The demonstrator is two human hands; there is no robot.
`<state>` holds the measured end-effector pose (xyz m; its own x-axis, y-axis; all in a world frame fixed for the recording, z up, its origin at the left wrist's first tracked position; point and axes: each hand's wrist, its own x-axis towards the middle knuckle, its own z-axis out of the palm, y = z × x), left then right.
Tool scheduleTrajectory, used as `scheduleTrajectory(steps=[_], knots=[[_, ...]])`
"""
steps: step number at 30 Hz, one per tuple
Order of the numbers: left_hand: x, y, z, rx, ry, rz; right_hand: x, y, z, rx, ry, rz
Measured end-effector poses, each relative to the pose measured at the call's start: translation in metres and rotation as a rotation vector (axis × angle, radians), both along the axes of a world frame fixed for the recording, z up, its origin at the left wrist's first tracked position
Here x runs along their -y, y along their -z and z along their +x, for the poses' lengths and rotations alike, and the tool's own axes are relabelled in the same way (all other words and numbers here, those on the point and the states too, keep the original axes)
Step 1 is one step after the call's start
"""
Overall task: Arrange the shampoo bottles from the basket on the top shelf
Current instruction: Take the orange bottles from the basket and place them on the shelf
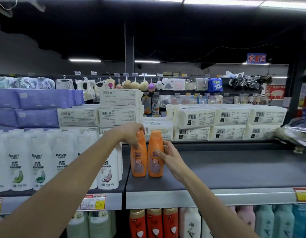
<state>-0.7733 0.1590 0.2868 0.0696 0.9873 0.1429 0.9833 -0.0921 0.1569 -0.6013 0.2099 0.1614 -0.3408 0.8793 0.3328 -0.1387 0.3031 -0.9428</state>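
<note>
The dark grey top shelf board point(234, 169) lies bare to the right of the two upright orange plastic shampoo bottles point(139, 165), open from its front edge back to the stacked white plastic-wrapped tissue packs point(229, 122) that wall off the rear. On the left, rows of white plastic shampoo bottles point(61, 162) stand just beside the pair with only a narrow gap, and the left hand point(131, 134) and right hand point(167, 155) gripping the pair block its front. At the far right a crinkled clear-plastic bundle point(298, 133) crowds the shelf's end.
</note>
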Motion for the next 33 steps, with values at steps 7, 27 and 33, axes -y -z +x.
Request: scheduleTrajectory(steps=[7,27,33], knots=[[0.004,0.006,0.004,0.057,-0.002,0.038,0.000,-0.004,0.003,0.100,0.010,0.030],[0.002,0.024,0.005,0.231,-0.025,0.143,0.006,-0.002,0.005,0.171,0.051,0.060],[0.004,0.020,0.007,0.215,-0.021,0.141,0.009,-0.007,0.012,0.244,0.076,0.064]])
